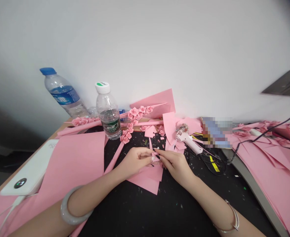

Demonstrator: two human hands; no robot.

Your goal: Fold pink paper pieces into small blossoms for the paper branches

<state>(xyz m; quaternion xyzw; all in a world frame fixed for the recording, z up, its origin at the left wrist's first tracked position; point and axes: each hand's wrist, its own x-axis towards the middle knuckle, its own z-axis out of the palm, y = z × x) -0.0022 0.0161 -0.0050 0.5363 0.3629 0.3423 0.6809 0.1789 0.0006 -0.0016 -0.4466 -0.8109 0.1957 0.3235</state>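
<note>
Between my fingertips is a small piece of pink paper point(155, 154), folded or curled. My left hand point(137, 160) pinches it from the left, and my right hand point(174, 164) pinches it from the right. Just below lie pink paper sheets point(149, 181) on the black mat point(140, 212). Behind my hands are a small cut pink paper piece point(150, 131) and pink paper flowers point(127, 135) on a rolled paper stem. A light pink glue gun point(189, 141) rests beyond my right hand. The exact folds of the held piece are partly hidden by my fingers.
A green-labelled water bottle point(109, 117) and a blue-capped bottle point(63, 93) stand at the back left. A white power bank point(31, 168) lies left, beside large pink sheets point(78, 154). More pink paper point(265, 168) and a black cable point(265, 132) are right. The wall point(159, 49) closes the back.
</note>
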